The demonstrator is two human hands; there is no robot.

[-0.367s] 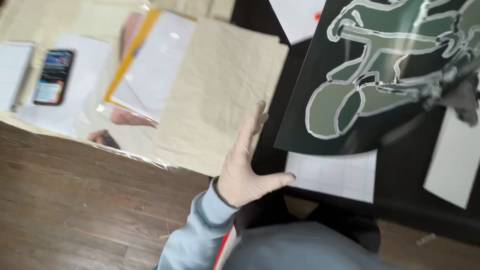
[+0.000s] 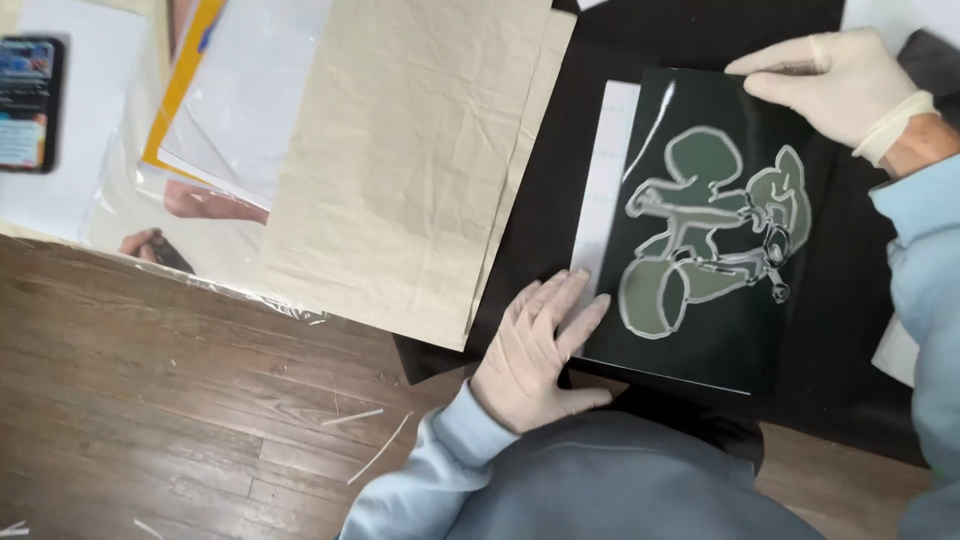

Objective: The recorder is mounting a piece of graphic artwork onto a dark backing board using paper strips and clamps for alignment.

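A dark glossy sheet with a pale outlined figure on a scooter lies on a black mat, over a white paper. My left hand, in a pale glove, rests flat with fingers spread on the sheet's lower left corner and the white paper's bottom edge. My right hand, also gloved, pinches the sheet's upper right corner between thumb and fingers.
Beige tissue-like paper sheets lie left of the mat. Further left are white and yellow-edged papers, a plastic sleeve and a phone. Thin paper slivers lie on the wooden floor.
The dark sheet has come down from being held up and tilted at the upper right to lying flat on the mat. My left hand has lowered from raised upright onto its corner.
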